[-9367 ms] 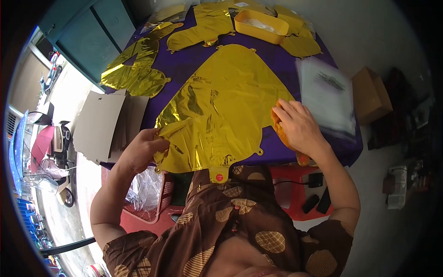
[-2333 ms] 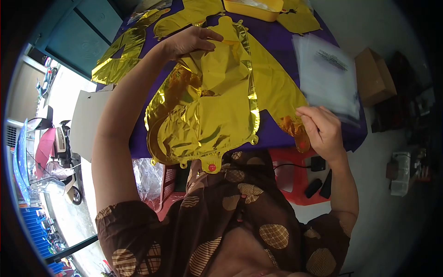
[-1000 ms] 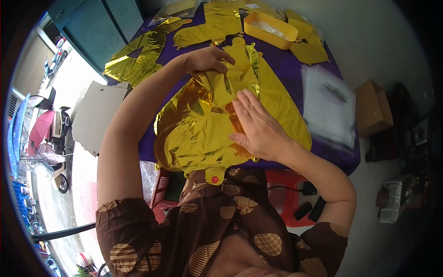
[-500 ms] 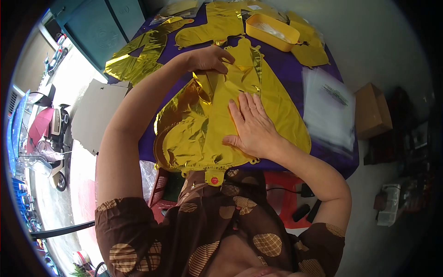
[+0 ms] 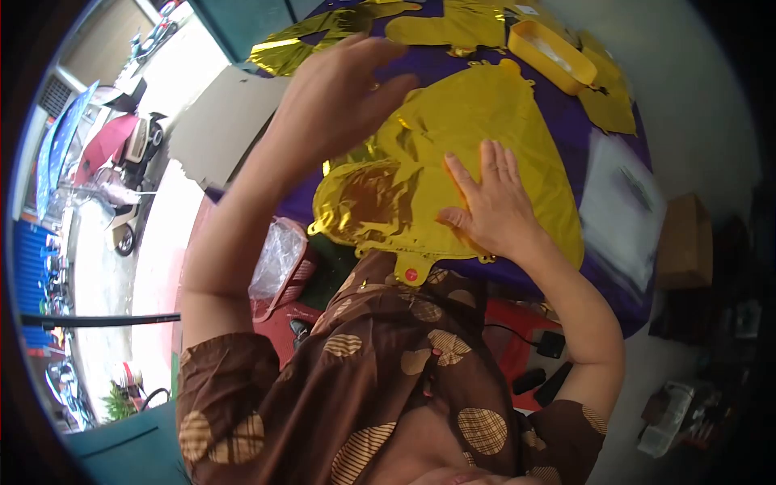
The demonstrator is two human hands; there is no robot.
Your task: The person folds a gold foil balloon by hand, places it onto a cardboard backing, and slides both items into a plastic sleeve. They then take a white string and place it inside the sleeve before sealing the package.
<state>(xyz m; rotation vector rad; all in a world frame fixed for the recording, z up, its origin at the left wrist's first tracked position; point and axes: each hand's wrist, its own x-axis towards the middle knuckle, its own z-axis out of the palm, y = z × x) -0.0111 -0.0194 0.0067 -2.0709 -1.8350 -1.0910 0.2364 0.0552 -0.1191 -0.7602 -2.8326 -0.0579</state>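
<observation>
A flat gold foil balloon [image 5: 540,137] lies on the purple-covered table [image 5: 602,202], with small tabs along its rim. At its near edge a larger tab with a red dot hangs over the table's edge. My right hand [image 5: 497,206] rests flat on the foil, fingers spread. Above the balloon's left side my left hand [image 5: 343,93] is raised, slightly blurred, with thumb and fingers apart and nothing visible between them. Under that hand, the left part of the foil is creased and partly folded over.
More gold foil balloons [image 5: 449,28] lie at the back, beside a yellow plastic tray [image 5: 558,61]. Clear plastic bags [image 5: 618,214] lie on the right edge. A cardboard box [image 5: 685,242] stands to the right, a cardboard sheet [image 5: 222,121] to the left. Below is a pink basket [image 5: 283,279].
My left hand has let go of the balloon's far part and lifted off to the left. My right hand stays flat on the foil. The camera view has turned left.
</observation>
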